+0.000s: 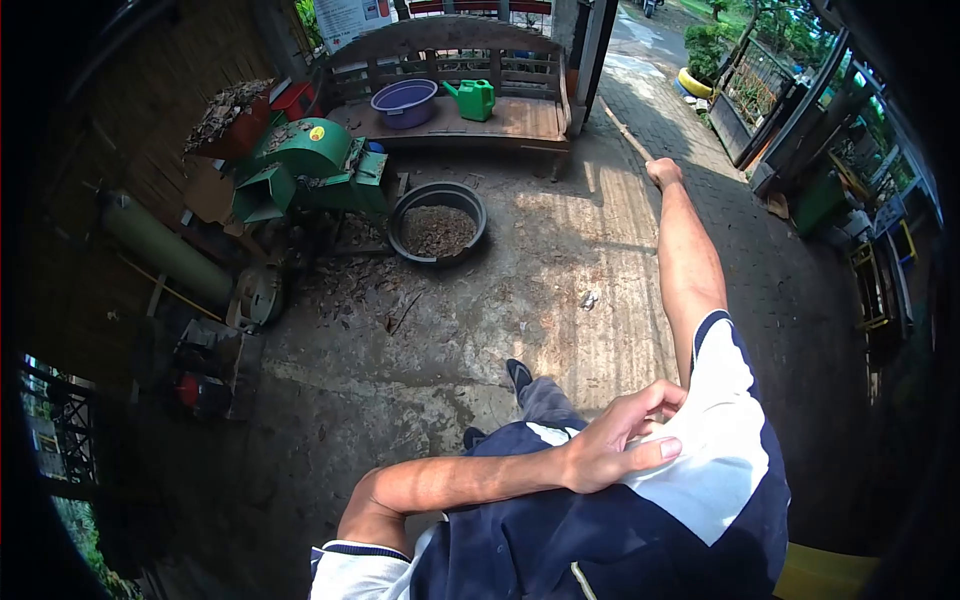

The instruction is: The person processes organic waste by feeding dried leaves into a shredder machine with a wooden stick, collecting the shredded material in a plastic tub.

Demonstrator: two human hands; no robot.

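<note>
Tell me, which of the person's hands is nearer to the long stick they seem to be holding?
Right. The right hand is stretched out and closed around the long stick. The left hand is far from it, resting on the right sleeve at the shoulder.

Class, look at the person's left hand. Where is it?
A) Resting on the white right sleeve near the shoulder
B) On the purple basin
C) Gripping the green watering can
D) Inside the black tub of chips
A: the left hand lies on the white sleeve of the outstretched right arm, far from the bench items.

Yard workshop (outdoors): green shredder [310, 165], wooden bench [470, 75].
</note>
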